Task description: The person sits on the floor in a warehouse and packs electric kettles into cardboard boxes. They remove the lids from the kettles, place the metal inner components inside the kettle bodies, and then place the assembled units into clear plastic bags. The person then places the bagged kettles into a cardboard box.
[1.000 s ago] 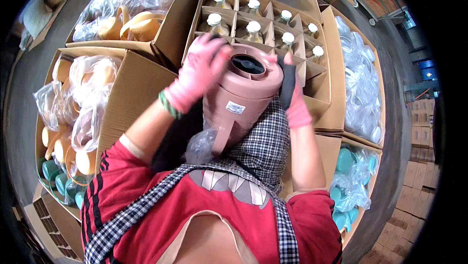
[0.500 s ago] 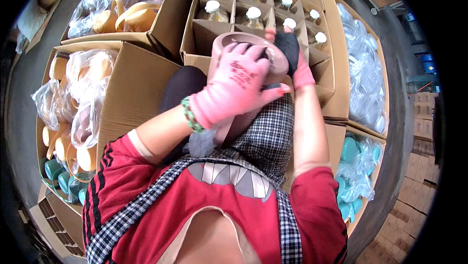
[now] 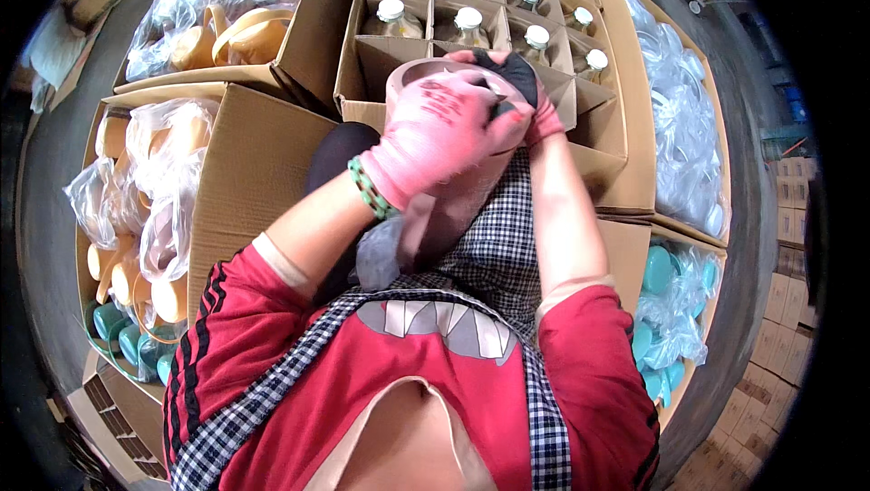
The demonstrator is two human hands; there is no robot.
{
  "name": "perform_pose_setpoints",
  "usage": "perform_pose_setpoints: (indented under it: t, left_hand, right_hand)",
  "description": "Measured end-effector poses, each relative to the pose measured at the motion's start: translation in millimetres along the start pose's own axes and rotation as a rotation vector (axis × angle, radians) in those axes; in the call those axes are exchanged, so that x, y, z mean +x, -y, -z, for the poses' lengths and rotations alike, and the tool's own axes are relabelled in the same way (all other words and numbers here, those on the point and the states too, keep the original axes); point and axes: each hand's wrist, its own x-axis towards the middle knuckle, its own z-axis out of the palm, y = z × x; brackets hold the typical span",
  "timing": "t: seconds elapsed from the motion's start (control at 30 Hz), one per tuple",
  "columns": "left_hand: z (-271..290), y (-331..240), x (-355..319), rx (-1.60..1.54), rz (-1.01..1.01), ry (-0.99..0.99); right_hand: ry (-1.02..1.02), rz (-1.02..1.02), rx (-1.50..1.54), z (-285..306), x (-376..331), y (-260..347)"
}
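A mauve plastic jug-like vessel (image 3: 469,190) rests upright against my lap, its round open rim toward me. My left hand (image 3: 444,128), in a pink glove, is closed over the near side of the rim. My right hand (image 3: 524,85), in a pink glove with a black palm, grips the rim's far right side, its fingers curled close to my left thumb. What lies between my fingertips inside the rim is hidden. A small clear plastic bag (image 3: 379,253) hangs below my left wrist, beside a mauve strip of the vessel.
Ahead stands a divided carton (image 3: 362,112) holding several white-capped glass bottles (image 3: 468,27). On the left, cartons hold peach and teal plastic pieces (image 3: 170,296) in clear bags. Bagged grey pieces (image 3: 675,128) and teal ones (image 3: 654,269) fill cartons on the right.
My right hand has moved in from the right, over the bottle carton's edge, and now closes on the rim near my left hand. My left hand has turned slightly, still on the vessel.
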Motion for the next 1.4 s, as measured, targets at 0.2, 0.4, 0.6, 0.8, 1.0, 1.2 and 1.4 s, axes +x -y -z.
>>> perform_pose_setpoints:
  t: [0.2,0.4,0.6,0.8,1.0,1.2,1.4]
  left_hand:
    - [45,62,-2,-0.416,-0.099,0.199]
    - [-5,-16,-13,0.379,-0.099,0.054]
    - [3,36,-8,0.028,-0.289,-0.064]
    - [42,90,-4,-0.188,0.059,0.269]
    - [1,20,-20,0.052,-0.087,-0.06]
    - [36,101,-12,-0.367,0.144,0.007]
    - [8,23,-21,0.101,-0.092,-0.002]
  right_hand:
    - [-0.239,0.372,-0.455,-60,-39,-17]
    - [0.272,-0.234,0.202,-17,1,13]
    - [-0.022,0.201,-0.466,-16,-23,-3]
    - [-0.565,0.313,-0.808,-41,-40,-29]
    - [-0.042,-0.032,0.114,-36,-26,-2]
    - [-0.538,0.563,-0.816,-71,-53,-42]
    - [-0.22,0.217,-0.532,-46,-26,-3]
